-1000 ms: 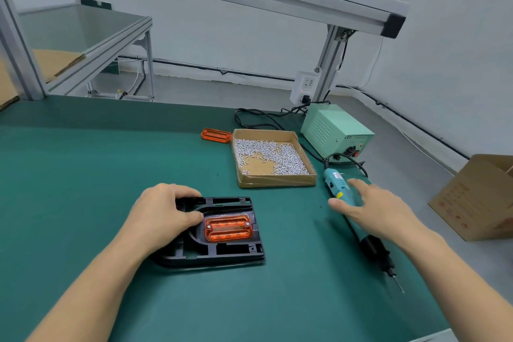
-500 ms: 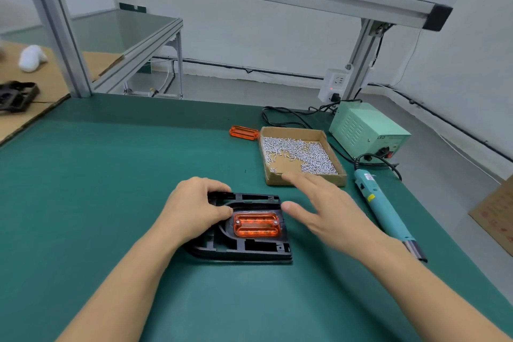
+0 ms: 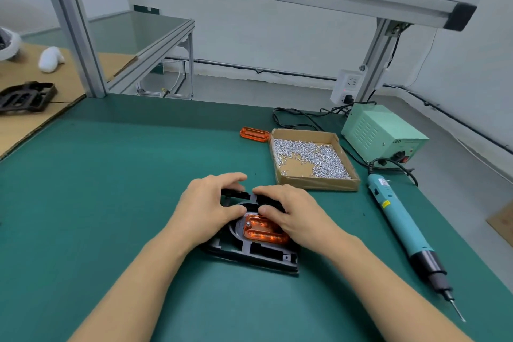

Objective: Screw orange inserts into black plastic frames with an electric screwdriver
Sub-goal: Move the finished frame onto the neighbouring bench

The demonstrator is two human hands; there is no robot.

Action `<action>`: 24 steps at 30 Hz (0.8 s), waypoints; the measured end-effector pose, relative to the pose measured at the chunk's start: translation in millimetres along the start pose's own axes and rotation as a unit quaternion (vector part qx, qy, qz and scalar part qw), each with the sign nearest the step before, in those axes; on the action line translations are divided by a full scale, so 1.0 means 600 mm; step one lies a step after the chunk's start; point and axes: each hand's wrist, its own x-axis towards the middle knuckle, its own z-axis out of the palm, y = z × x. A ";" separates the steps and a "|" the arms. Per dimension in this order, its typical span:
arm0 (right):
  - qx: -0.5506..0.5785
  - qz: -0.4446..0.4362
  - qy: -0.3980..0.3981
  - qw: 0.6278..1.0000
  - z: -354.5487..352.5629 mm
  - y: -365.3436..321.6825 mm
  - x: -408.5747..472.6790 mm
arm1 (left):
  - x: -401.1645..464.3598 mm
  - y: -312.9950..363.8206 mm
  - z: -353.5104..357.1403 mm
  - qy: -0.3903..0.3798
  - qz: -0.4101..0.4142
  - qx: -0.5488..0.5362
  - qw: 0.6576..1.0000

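A black plastic frame [image 3: 251, 254] lies on the green mat with an orange insert [image 3: 263, 230] seated in it. My left hand [image 3: 206, 209] grips the frame's far left part, fingers curled over its edge. My right hand [image 3: 291, 214] grips the frame's far right part, its thumb on the insert's top edge. The teal electric screwdriver [image 3: 402, 226] lies on the mat to the right, untouched, bit pointing toward me. A spare orange insert [image 3: 254, 134] lies left of the screw box.
A cardboard box of silver screws [image 3: 313, 161] sits behind the frame. A green power supply [image 3: 383, 133] with cables stands at the back right. Another black frame [image 3: 26, 97] rests on cardboard at the far left. Aluminium posts rise at the table's back.
My right hand left the screwdriver, swung left and came down on the frame. My left hand stayed on the frame. The view shifted to the left.
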 end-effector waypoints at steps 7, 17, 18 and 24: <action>0.028 0.068 0.055 0.996 0.025 -0.010 0.002 | 0.005 -0.003 -0.007 0.157 -0.008 -0.027 0.987; -0.067 0.140 0.080 0.985 0.046 -0.035 0.018 | -0.035 -0.011 -0.009 0.168 -0.144 -0.116 0.968; -0.048 0.124 0.076 0.988 0.046 -0.032 0.017 | -0.048 -0.011 -0.005 0.153 -0.146 -0.109 0.971; 0.075 -0.010 0.053 0.996 0.046 -0.020 0.005 | -0.090 -0.007 0.039 0.112 -0.158 0.046 0.980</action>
